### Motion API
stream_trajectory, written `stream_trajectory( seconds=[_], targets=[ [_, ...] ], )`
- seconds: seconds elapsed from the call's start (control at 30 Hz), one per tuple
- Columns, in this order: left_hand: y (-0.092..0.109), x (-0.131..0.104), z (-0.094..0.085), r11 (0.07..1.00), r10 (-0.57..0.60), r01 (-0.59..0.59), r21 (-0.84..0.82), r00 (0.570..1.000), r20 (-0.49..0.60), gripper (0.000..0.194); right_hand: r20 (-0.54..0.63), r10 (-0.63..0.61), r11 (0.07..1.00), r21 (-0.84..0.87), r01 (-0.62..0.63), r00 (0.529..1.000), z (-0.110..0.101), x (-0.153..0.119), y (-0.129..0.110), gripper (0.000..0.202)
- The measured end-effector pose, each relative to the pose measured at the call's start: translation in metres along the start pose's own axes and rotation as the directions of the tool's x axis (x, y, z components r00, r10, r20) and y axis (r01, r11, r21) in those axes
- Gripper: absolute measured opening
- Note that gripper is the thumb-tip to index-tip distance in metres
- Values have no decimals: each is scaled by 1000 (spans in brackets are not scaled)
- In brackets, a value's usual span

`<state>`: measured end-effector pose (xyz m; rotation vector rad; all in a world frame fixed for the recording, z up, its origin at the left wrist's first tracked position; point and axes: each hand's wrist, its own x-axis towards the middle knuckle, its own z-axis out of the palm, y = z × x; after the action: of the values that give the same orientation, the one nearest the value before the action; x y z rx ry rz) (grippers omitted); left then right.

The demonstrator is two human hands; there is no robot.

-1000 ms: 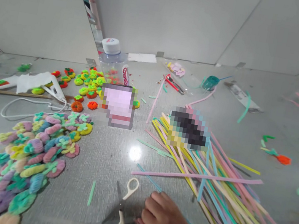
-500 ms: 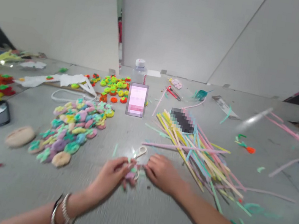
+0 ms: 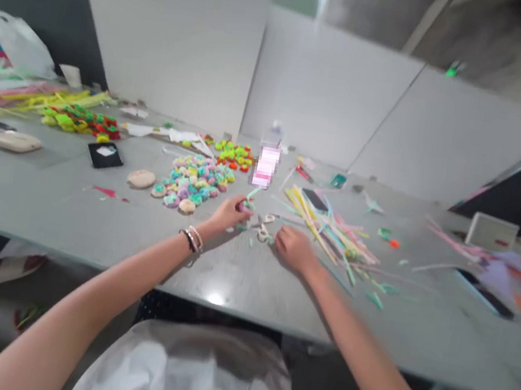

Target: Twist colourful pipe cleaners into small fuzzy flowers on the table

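My left hand (image 3: 231, 213) pinches a small pastel pipe-cleaner piece (image 3: 248, 205), with a pale green strand sticking up from it. The fingers partly cover this piece. My right hand (image 3: 292, 248) rests low over the table with its fingers curled closed; whatever they hold, if anything, is hidden. Between the hands lie scissors (image 3: 263, 230) with white handles. Left of my left hand spreads a pile of pastel fuzzy flower-like pieces (image 3: 197, 180). Beyond my right hand lies a loose bundle of pastel pipe cleaners (image 3: 330, 227).
A phone (image 3: 265, 167) with a lit screen stands before a bottle (image 3: 274, 133). Another phone (image 3: 315, 200) lies by the bundle, and a third phone (image 3: 484, 293) is at the right. Yellow and red fuzzy pieces (image 3: 233, 154) sit farther back. White panels (image 3: 329, 93) border the table's rear.
The view has tilted up and widened, now showing the table's front edge and my lap. My right hand has drawn away from the piece in my left hand, leaving the scissors more visible.
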<state>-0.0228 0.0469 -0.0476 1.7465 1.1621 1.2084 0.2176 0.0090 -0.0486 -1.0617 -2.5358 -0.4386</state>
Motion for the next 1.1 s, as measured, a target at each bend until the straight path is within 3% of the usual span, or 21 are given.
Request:
stream_trajectory(
  seconds=[0.1, 0.2, 0.37, 0.47, 0.53, 0.67, 0.73, 0.9, 1.1],
  targets=[
    [-8, 9, -10, 988, 77, -71, 135, 996, -35, 29, -117, -11, 995, 101, 23, 993, 9, 9, -8, 21],
    [-14, 10, -4, 985, 131, -130, 112, 991, -8, 28, -214, -29, 994, 100, 51, 976, 20, 22, -11, 25],
    [-16, 2, 16, 986, 161, -158, -51, 985, 62, 36, -352, 184, 982, 96, -160, 918, 27, 43, -20, 38],
    [-19, 2, 21, 984, 135, -119, -136, 984, 118, 30, -421, 320, 946, 89, -313, 848, 26, 55, -34, 40],
    [-21, 3, 20, 981, 137, -119, -151, 984, 115, 27, -399, 344, 938, 111, -328, 850, 22, 58, -46, 40],
    [-18, 2, 10, 979, 179, -163, -119, 974, 140, 34, -268, 234, 971, 106, -213, 935, 9, 52, -67, 27],
    [-13, 0, 5, 977, 202, -186, -103, 962, 182, 34, -240, 173, 982, 119, -148, 955, 2, 48, -73, 25],
    [-3, -3, 1, 963, 253, -226, -146, 946, 205, 28, -276, 215, 968, 184, -168, 937, -9, 48, -71, 27],
    [1, -5, 3, 966, 167, -128, -226, 972, 165, 31, -259, 306, 928, 297, -226, 916, -3, 50, -58, 23]
  ],
)
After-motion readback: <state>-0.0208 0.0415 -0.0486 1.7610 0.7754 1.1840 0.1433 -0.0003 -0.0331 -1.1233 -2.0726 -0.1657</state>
